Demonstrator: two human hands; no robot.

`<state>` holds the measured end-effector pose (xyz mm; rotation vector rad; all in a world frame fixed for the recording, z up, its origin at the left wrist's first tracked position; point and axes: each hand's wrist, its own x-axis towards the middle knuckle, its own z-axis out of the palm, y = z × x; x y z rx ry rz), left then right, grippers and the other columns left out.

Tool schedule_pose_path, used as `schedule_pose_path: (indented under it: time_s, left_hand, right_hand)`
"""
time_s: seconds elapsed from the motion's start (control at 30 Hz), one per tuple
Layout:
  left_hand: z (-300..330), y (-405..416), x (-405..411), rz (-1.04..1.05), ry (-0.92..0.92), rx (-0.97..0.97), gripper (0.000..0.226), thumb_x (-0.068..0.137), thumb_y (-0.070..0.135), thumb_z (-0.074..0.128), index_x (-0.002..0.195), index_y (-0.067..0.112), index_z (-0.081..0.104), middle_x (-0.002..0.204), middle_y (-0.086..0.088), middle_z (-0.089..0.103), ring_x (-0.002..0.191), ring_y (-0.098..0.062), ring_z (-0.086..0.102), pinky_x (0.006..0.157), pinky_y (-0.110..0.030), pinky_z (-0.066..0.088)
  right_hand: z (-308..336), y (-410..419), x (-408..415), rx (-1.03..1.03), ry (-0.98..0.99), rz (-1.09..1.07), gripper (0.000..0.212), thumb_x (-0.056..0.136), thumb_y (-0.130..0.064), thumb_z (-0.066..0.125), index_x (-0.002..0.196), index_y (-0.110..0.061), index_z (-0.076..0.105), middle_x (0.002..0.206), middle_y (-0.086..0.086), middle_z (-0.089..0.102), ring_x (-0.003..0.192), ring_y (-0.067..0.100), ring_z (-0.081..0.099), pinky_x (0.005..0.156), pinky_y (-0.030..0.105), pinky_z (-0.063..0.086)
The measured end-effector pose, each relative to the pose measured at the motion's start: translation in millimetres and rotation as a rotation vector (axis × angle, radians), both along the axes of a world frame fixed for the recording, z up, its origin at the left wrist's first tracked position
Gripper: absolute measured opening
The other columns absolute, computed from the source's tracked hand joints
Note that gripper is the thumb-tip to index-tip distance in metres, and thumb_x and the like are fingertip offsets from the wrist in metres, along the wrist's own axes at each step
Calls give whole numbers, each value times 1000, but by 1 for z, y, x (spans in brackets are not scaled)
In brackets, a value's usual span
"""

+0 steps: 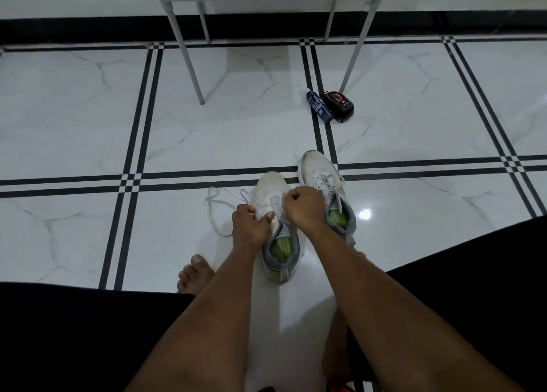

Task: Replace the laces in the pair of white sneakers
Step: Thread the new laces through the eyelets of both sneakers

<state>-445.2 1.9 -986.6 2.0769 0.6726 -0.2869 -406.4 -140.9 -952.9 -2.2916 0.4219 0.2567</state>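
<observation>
Head view looks down past two bare forearms at a pair of white sneakers on a white marble-pattern floor (88,110) crossed by black double stripes. The near sneaker (273,196) sits between the person's knees, toe pointing away, grey collar and a green insole showing. The left hand (250,224) holds its left side at the eyelets, thumb laid across the upper and fingers curled round the edge. The right hand (305,211) is bunched into a fist over the tongue, knuckles up, and seems to pinch a strand of lace at the eyelets; the fingertips are hidden, so the exact grip cannot be made out. A loose lace (217,205) trails from this shoe out to the left, looping across the tile. The far sneaker (319,169) stands just beside and a little ahead to the right, still laced with a bow, its green insole also visible behind the right wrist.

Further off, near a leg of a grey metal rack (192,66), lie a blue packet (319,107) and a black packet (339,103) with a red and white label, touching each other. Both carry print, but it is too small to read, and no brand mark can be read on either shoe. A bare foot (195,274) rests on the tile left of the near shoe, and black trousers (74,332) fill the lower corners.
</observation>
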Motion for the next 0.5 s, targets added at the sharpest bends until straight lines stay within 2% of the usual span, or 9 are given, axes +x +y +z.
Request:
schedule_pose_path:
  time_s: [0.1,0.2,0.27,0.33,0.37,0.43,0.5]
  left_hand:
    - [-4,1,1,19,0,9,51,82,44,86,113,17,54,111,-5,54,96,-24,57,80,-30,43]
    - [-6,2,-1,34,7,1,49,82,43,86,109,19,53,110,-5,55,96,-25,59,78,-31,43]
    - [-5,4,-1,36,15,-5,48,82,43,86,107,19,52,109,-5,56,96,-25,60,77,-31,42]
    - [-4,4,-1,30,15,-14,48,82,42,86,107,19,52,109,-5,55,95,-24,59,77,-30,41]
    - [-4,4,-1,24,8,-18,48,82,41,86,108,20,53,109,-5,55,95,-23,59,78,-29,41]
    - [0,5,-1,3,-18,-7,45,82,42,85,109,22,55,110,-3,55,94,-21,58,80,-29,43]
    - [5,6,2,-13,-52,16,38,85,45,81,107,25,59,109,1,55,93,-18,59,81,-30,46]
  right_hand:
    - [11,-6,6,49,-1,11,28,91,-23,66,70,-6,72,67,6,72,69,24,71,71,40,61]
    - [29,-14,20,384,3,-170,20,91,-14,66,73,-11,74,81,5,80,76,21,80,83,49,66]
    - [44,-21,32,580,-33,-325,22,99,-2,61,78,-6,69,97,14,79,82,23,82,85,43,67]
    - [57,-26,39,698,-69,-414,22,102,2,55,84,-4,66,105,17,75,87,25,81,84,39,67]
    - [57,-26,39,716,-78,-437,20,103,0,56,86,-5,67,102,17,75,87,26,81,84,40,67]
    - [43,-20,30,623,-28,-413,14,102,-13,65,91,-7,69,90,12,77,80,24,81,81,45,67]
    - [23,-13,17,478,76,-325,33,92,-42,76,92,-10,71,76,6,78,72,23,80,79,49,67]
